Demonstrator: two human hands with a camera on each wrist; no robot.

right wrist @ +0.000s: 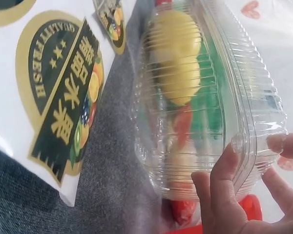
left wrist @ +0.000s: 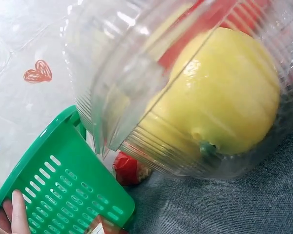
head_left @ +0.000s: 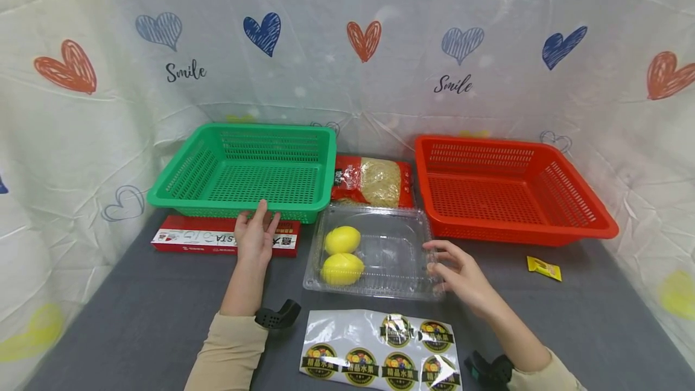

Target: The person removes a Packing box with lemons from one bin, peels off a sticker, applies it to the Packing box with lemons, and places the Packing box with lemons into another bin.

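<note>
A lidded clear plastic container (head_left: 399, 252) lies mid-table, two yellow lemons (head_left: 342, 269) inside at its left. My right hand (head_left: 458, 273) is at the container's right side. In the right wrist view its fingers and thumb (right wrist: 224, 180) grip the rim. Palm up, my left hand (head_left: 255, 237) reaches to the front of the green basket (head_left: 244, 207), over a red-and-white box (head_left: 190, 237). Its fingers (left wrist: 19, 212) are extended, right at the basket's rim and holed wall in the left wrist view.
A red basket (head_left: 516, 231) stands at the back right. Between the baskets lies a red-and-clear food packet (head_left: 380, 183). A sheet of round fruit stickers (head_left: 347, 330) lies in front of the container. A small yellow wrapped packet (head_left: 543, 268) is at the right.
</note>
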